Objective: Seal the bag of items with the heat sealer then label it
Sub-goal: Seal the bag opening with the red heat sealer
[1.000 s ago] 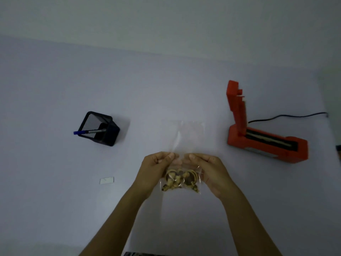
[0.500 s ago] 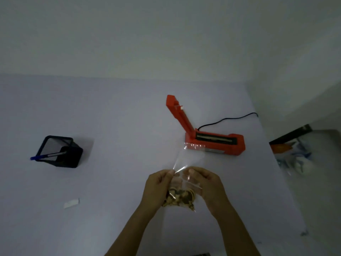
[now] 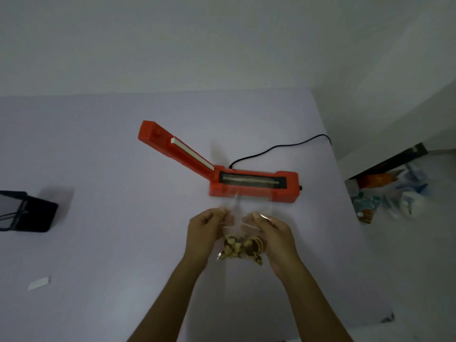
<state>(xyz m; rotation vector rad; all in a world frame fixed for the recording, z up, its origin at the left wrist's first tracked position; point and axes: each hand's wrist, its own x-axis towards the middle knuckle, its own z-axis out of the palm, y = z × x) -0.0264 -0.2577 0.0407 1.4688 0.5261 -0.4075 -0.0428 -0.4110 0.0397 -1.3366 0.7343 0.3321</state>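
A clear plastic bag (image 3: 243, 227) with small brown and yellow items at its bottom hangs between my hands above the table. My left hand (image 3: 206, 232) pinches its left side and my right hand (image 3: 274, 234) pinches its right side. The bag's open top reaches toward the front of the orange heat sealer (image 3: 251, 185), which stands just beyond my hands with its lid arm raised to the left. A small white label (image 3: 39, 283) lies on the table at the near left.
A black mesh pen holder (image 3: 27, 214) with a pen sits at the left edge. The sealer's black cord (image 3: 278, 148) runs back to the right. The table's right edge (image 3: 345, 193) drops to a floor with clutter (image 3: 385, 193).
The view has swung right and closer to the sealer. My hands have carried the bag forward, so its top now lies at the sealer's front.
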